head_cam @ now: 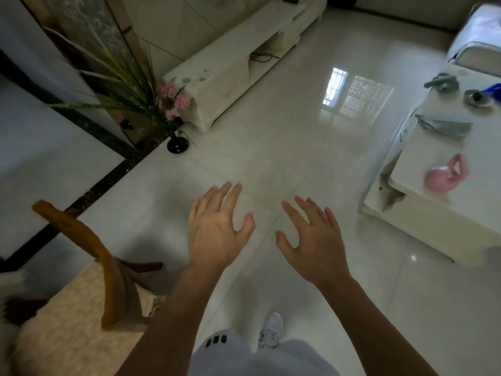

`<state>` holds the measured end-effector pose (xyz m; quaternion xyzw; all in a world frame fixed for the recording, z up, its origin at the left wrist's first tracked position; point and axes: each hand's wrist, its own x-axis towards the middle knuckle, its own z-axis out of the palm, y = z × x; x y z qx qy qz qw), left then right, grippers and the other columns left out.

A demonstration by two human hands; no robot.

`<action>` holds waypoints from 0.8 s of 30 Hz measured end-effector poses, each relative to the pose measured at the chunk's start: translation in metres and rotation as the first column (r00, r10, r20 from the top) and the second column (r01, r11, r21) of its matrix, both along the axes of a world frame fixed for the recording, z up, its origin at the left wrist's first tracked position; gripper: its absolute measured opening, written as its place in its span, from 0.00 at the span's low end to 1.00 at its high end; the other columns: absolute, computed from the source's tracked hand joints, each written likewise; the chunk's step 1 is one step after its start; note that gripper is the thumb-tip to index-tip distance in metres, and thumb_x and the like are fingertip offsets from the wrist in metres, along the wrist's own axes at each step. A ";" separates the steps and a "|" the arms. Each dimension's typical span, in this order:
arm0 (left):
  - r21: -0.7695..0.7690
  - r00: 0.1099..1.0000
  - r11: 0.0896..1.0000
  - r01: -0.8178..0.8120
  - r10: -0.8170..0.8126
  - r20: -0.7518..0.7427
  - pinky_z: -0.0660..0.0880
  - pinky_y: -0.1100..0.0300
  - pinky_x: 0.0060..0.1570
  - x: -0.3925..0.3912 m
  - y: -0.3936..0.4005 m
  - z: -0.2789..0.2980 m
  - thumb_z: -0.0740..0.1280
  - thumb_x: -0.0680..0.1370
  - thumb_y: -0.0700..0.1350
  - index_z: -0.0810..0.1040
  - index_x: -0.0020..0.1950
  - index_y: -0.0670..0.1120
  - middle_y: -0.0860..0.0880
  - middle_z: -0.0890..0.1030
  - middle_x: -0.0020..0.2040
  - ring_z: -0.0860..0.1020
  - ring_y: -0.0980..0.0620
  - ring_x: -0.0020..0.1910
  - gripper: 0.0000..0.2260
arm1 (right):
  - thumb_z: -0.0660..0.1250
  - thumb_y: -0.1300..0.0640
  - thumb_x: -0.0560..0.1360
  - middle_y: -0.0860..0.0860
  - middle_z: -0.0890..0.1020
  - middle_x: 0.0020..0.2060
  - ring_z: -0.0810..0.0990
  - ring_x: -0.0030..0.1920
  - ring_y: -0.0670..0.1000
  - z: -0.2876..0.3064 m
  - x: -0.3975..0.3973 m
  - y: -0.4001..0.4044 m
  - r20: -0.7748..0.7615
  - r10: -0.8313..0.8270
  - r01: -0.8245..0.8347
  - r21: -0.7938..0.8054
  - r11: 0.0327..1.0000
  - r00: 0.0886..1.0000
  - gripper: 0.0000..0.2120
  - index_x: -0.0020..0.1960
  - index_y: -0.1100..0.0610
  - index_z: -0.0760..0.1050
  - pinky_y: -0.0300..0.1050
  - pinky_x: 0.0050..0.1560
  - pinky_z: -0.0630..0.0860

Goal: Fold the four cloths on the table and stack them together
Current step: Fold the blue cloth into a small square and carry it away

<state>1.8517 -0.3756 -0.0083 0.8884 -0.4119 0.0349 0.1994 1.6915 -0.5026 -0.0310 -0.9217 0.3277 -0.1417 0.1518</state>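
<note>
The cloths lie on the tabletop (423, 183) far to the right of both hands: a pink cloth (444, 176) nearest, a grey cloth (444, 124) beyond it, another grey one (442, 80) further back. A fourth is not clearly seen. The row runs away from the person. The left hand (217, 229) and right hand (311, 240) are open, fingers spread, holding nothing above the floor (271, 131). The right hand is nearer, so it would probably reach first.
</note>
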 end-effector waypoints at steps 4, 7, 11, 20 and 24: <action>0.009 0.999 0.999 -0.041 0.041 -0.003 0.68 0.39 0.68 0.013 -0.024 -0.002 0.59 0.76 0.59 0.73 0.73 0.47 0.46 0.75 0.71 0.72 0.43 0.70 0.28 | 0.58 0.38 0.76 0.51 0.71 0.74 0.67 0.75 0.55 0.000 0.026 -0.040 -0.001 0.054 -0.054 0.022 0.998 0.999 0.29 0.75 0.47 0.69 0.59 0.76 0.61; 0.036 0.997 0.996 -0.076 0.075 0.004 0.69 0.39 0.67 0.026 -0.030 -0.003 0.59 0.77 0.59 0.73 0.73 0.47 0.46 0.76 0.70 0.73 0.43 0.69 0.28 | 0.59 0.39 0.76 0.51 0.72 0.74 0.67 0.75 0.55 0.003 0.049 -0.056 0.014 0.109 -0.110 0.025 0.994 0.994 0.29 0.75 0.48 0.69 0.59 0.76 0.61; 0.079 0.988 0.985 -0.154 0.154 0.010 0.65 0.40 0.70 0.045 -0.035 0.000 0.57 0.77 0.60 0.71 0.74 0.49 0.48 0.74 0.72 0.71 0.44 0.71 0.28 | 0.60 0.39 0.76 0.52 0.72 0.73 0.69 0.74 0.55 0.003 0.084 -0.069 0.015 0.181 -0.181 0.009 0.983 0.983 0.29 0.74 0.48 0.70 0.60 0.74 0.64; 0.053 0.952 0.950 -0.306 0.305 0.026 0.62 0.42 0.74 0.131 -0.034 -0.008 0.57 0.78 0.60 0.70 0.75 0.50 0.48 0.73 0.73 0.70 0.45 0.72 0.28 | 0.56 0.39 0.76 0.51 0.70 0.74 0.66 0.75 0.55 0.003 0.194 -0.087 -0.029 0.340 -0.340 -0.005 0.940 0.940 0.30 0.75 0.48 0.69 0.58 0.76 0.60; 0.075 0.929 0.926 -0.369 0.370 -0.002 0.59 0.43 0.76 0.191 -0.034 -0.011 0.56 0.78 0.62 0.67 0.77 0.52 0.50 0.71 0.75 0.66 0.46 0.75 0.29 | 0.58 0.39 0.75 0.52 0.72 0.73 0.69 0.74 0.55 0.000 0.264 -0.089 -0.005 0.391 -0.391 -0.041 0.920 0.920 0.30 0.74 0.48 0.71 0.60 0.74 0.63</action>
